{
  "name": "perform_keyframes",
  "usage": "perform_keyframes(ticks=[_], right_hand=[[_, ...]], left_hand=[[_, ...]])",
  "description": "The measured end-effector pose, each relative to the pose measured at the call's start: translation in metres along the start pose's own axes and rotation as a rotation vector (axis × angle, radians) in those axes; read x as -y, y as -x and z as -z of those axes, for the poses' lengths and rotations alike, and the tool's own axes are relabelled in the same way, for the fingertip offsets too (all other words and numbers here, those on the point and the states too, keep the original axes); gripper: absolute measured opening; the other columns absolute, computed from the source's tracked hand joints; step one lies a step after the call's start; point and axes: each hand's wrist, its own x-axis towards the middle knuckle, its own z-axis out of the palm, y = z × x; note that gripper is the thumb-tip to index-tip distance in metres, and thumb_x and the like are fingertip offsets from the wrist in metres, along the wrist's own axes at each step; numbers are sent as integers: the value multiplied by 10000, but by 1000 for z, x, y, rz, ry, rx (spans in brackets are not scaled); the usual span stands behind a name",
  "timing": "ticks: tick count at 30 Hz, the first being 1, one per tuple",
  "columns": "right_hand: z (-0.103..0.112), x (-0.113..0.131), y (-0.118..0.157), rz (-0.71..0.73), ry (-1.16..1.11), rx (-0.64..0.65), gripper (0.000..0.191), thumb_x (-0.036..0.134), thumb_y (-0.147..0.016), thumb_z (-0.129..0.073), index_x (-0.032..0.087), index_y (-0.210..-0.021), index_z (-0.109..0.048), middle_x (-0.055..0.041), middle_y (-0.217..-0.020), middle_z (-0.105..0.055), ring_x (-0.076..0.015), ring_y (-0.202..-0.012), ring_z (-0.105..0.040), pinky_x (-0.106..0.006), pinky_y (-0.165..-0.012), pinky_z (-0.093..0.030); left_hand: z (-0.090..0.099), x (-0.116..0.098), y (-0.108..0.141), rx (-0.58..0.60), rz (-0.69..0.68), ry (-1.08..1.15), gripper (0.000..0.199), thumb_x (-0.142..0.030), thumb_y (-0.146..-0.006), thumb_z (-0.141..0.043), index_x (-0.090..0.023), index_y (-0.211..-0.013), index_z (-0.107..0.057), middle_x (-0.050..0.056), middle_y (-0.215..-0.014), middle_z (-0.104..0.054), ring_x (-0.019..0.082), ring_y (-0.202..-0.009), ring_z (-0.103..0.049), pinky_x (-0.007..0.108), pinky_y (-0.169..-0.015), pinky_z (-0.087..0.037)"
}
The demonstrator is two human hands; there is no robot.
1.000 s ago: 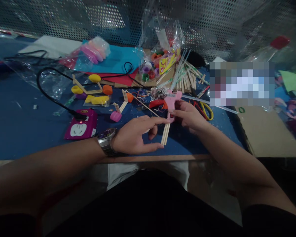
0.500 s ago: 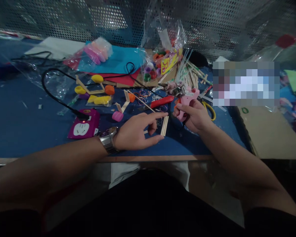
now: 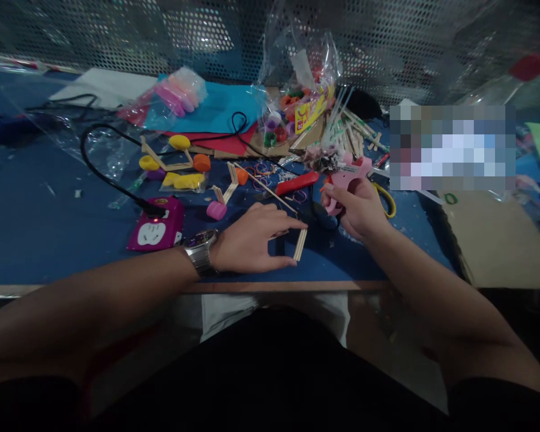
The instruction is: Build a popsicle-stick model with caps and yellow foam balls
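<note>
The left hand [image 3: 252,240] reaches in palm-down from the lower left, a silver watch [image 3: 201,249] on its wrist; thumb and forefinger arch apart, pinching a short strip of wooden sticks [image 3: 300,245] by its two ends, near the front edge of the tabletop [image 3: 36,228]; the right hand [image 3: 362,210] comes from the lower right, fingers wrapped around the handle of a pink glue gun [image 3: 348,177], its nozzle end aimed leftward, beyond the strip and apart from it; the yellow label [image 3: 309,114] on the clear bag [image 3: 274,78] and the pale sticker along the gun both bear print too small to read.
</note>
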Motion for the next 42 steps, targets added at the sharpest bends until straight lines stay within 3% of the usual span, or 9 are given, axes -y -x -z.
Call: perform_keyframes(ticks=[3,11,18,25,28,31,36,39,42], right_hand=[[1,-1,-1,5,1,-8,573,598,-697,-1112,298,-856,-650,21,-754,-617,-176,-641,-560,-334,-537,-435],[3,-2,-1,-17,38,8,551,635,-715,-1107,287,-853,-703,0,-744,-635,-180,-657,-561,-335,-550,-441],[3,-3,-2,-21,63,40,563,663,-746,-1075,296,-885,-670,12,-742,-626,-184,-655,-561,-348,-573,-426],[5,-8,-6,-74,33,76,596,607,-727,-1101,299,-983,-659,37,-763,-653,-189,-703,-610,-345,-633,-513],[6,-10,-6,-88,31,71,609,597,-715,-1106,292,-1004,-666,33,-798,-681,-186,-716,-623,-339,-633,-510],[7,-12,-8,-87,54,54,627,594,-696,-1113,291,-1014,-666,41,-796,-687,-177,-700,-621,-330,-618,-492],[9,-15,-10,-86,122,65,587,581,-725,-1087,279,-1009,-672,38,-765,-696,-175,-676,-626,-326,-610,-483],[10,-16,-10,-69,115,72,573,558,-736,-1074,279,-1023,-665,38,-775,-695,-179,-681,-627,-331,-615,-482],[12,-18,-11,-62,127,69,576,554,-741,-1061,282,-1043,-653,41,-774,-684,-184,-677,-629,-331,-604,-474]], left_hand=[[1,0,0,27,-11,-22,654,-552,-958,-963,-296,-1536,-796,77,-1237,-789,316,-1172,-664,444,-1023,-408],[0,1,-1,122,62,-94,671,-555,-1012,-858,-207,-1578,-766,109,-1276,-768,333,-1177,-636,474,-1016,-352],[-1,3,-2,59,40,-52,622,-469,-1051,-822,-205,-1607,-731,97,-1218,-798,321,-1172,-672,458,-1007,-393],[-2,5,-2,-29,19,5,450,-373,-1101,-719,-228,-1520,-794,86,-1161,-802,318,-1174,-713,478,-1032,-424],[0,3,-2,-45,-14,20,294,-291,-1129,-656,-231,-1338,-855,83,-1157,-816,300,-1165,-717,473,-1033,-430],[2,3,-3,-60,-57,30,141,-268,-1106,-736,-226,-1020,-840,59,-1082,-814,272,-1114,-712,456,-1033,-426],[2,4,-3,-79,-103,32,476,-482,-1117,-819,-199,-759,-682,40,-944,-759,237,-972,-680,434,-966,-415],[0,4,-3,-76,-110,21,431,-452,-1180,-700,-197,-834,-712,57,-995,-770,239,-978,-685,428,-954,-448],[-1,3,-3,-95,-114,13,262,-316,-1193,-612,-204,-1060,-807,85,-1114,-794,258,-1091,-712,423,-1017,-517]])
